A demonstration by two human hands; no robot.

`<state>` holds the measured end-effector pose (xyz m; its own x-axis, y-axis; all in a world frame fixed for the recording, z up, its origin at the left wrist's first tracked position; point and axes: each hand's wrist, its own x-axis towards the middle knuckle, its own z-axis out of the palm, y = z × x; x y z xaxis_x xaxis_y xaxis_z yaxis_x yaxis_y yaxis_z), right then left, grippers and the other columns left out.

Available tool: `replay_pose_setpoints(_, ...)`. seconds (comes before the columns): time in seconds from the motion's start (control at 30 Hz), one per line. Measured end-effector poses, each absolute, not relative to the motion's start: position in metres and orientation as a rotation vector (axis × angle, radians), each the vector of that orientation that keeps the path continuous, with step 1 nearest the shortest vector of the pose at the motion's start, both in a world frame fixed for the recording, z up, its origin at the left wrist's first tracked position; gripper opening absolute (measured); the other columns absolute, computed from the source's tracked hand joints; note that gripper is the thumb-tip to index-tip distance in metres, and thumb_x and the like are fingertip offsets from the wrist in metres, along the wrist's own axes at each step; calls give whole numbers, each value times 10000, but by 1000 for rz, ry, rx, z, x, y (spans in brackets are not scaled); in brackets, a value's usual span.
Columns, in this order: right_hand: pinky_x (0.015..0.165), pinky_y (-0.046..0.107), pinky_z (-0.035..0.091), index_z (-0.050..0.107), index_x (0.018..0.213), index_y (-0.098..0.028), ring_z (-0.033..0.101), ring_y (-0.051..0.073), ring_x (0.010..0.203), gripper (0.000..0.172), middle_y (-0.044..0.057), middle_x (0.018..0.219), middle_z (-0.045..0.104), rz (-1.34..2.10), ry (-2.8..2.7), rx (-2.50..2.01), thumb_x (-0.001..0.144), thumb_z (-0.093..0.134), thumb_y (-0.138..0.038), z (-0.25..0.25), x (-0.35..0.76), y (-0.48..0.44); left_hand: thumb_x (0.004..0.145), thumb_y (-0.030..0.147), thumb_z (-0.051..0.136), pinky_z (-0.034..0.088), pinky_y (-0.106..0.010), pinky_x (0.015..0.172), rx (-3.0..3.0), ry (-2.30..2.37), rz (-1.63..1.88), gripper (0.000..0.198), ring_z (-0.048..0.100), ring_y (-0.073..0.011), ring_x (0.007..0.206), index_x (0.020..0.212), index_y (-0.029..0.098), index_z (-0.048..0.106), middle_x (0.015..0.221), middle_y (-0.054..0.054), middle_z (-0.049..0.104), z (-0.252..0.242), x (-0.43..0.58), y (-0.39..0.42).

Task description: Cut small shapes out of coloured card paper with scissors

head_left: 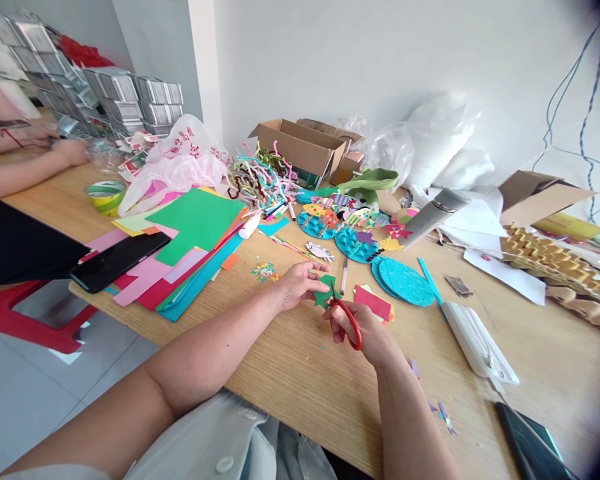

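Near the middle of the table, my left hand (303, 285) pinches a small piece of green paper (322, 293) between thumb and fingers. Red-handled scissors (349, 323) are gripped in my right hand (366, 333), their blades at the green paper's right side. The paper's edge looks cut into points. Just right of the scissors lie stacked red and yellow paper pieces (375, 303). A pen (345, 275) rests beyond the hands, beside a white fish cutout (320, 251). Tiny coloured paper scraps (265, 271) lie left of my left hand.
Coloured paper sheets (200, 220) carry a black phone (120, 261) at left. Blue discs (405, 280), fish cutouts, pipe cleaners (265, 177) and a grey bottle (437, 213) stand beyond. A white power strip (480, 343) and another phone (533, 440) lie right. Another person's hands (70, 152) are far left.
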<state>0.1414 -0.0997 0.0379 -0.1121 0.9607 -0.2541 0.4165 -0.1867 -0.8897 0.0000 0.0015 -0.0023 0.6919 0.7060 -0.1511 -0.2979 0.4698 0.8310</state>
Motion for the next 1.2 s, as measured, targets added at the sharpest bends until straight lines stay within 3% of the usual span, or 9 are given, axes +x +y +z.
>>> replay_pose_setpoints(0.3,404,231,305,558,739,-155,464,117,415,492,-19,471,517,1263,-1527,-1601,785,488,-640,34,142,-100,565,133,737,454,-239,544,892,523,648,533,616,-134,611,1046,167,509,787,-9,600,-3,0,2)
replay_pose_setpoints(1.2,410,233,315,542,728,-154,469,111,414,500,-12,474,521,1264,-1527,-1617,796,466,-643,34,142,-99,570,138,733,448,-226,531,890,528,649,532,609,-123,600,1052,166,510,776,2,595,-2,-1,2)
